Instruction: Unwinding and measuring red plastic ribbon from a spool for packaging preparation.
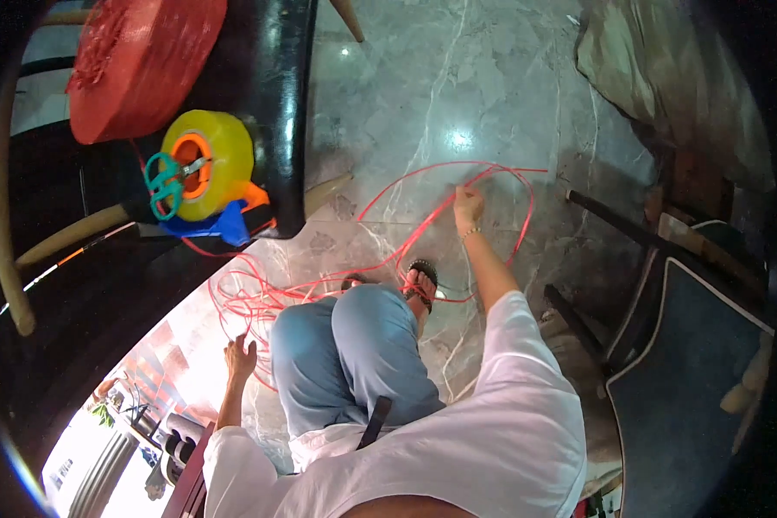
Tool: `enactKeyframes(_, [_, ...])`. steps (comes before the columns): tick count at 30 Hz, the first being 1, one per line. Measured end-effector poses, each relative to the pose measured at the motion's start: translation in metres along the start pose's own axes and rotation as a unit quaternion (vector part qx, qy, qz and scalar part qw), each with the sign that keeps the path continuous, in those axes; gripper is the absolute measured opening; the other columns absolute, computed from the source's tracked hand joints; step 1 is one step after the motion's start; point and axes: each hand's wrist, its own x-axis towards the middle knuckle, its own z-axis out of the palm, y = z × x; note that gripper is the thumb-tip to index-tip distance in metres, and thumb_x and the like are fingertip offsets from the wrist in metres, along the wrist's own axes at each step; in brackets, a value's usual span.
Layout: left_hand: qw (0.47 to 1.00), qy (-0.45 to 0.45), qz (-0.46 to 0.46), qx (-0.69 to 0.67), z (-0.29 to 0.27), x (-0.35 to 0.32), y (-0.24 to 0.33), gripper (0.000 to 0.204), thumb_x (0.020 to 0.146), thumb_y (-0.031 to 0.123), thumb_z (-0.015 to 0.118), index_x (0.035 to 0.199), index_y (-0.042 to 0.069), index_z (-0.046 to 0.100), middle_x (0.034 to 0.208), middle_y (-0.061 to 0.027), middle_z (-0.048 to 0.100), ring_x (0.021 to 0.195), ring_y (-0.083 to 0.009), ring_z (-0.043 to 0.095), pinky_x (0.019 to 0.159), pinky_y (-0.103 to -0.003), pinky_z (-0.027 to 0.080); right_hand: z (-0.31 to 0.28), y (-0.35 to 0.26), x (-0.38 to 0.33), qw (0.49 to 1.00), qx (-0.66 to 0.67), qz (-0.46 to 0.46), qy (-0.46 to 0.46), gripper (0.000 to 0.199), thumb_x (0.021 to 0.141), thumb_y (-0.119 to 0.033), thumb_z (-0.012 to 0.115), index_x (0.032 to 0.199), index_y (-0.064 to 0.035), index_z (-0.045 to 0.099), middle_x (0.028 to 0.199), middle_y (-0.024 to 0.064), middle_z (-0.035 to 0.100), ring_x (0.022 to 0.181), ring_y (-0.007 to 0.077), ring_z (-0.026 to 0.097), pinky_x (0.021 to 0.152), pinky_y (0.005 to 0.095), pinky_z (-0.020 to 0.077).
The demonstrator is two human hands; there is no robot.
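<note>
My right hand [469, 210] is closed round strands of red plastic twine [423, 229], out in front and to the right above the floor. A wide loop of the twine curves past that hand, with one loose end pointing right. My left hand [240, 356] is low at the left with thumb and fingers apart, close to a tangled heap of the same twine on the floor; no strand is clearly in it. On the black table a big red roll of twine [147, 65] stands, and a strand runs from it down toward the heap.
Beside the roll sit a yellow tape roll [237, 142] in an orange and blue dispenser [224, 224], and teal-handled scissors [164, 186]. The black table's edge [293, 129] is at the left. A dark-backed chair [691, 371] stands at the right. Draped cloth [665, 78] hangs at the far right.
</note>
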Motion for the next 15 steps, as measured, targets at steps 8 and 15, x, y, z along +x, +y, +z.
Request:
enactKeyframes(8, [0.924, -0.038, 0.085, -0.370, -0.200, -0.045, 0.187, 0.028, 0.084, 0.015, 0.053, 0.109, 0.002, 0.058, 0.106, -0.0133, 0.060, 0.099, -0.0221, 0.057, 0.083, -0.031, 0.043, -0.191, -0.177, -0.209, 0.881, 0.315, -0.179, -0.304, 0.012, 0.076, -0.011, 0.060, 0.082, -0.0012, 0.057, 0.066, 0.0038, 0.058, 0.063, 0.0101, 0.053, 0.057, 0.0253, 0.0423])
enactKeyframes(15, [0.740, -0.165, 0.096, -0.646, -0.384, -0.082, 0.297, 0.037, 0.092, 0.028, 0.041, 0.114, 0.001, 0.053, 0.097, -0.0071, 0.058, 0.090, -0.0131, 0.054, 0.081, -0.026, 0.040, -0.387, -0.325, -0.374, 0.808, 0.279, -0.241, -0.461, 0.013, 0.079, -0.012, 0.061, 0.083, -0.0008, 0.057, 0.067, 0.0030, 0.061, 0.058, 0.0028, 0.051, 0.049, 0.0200, 0.0396])
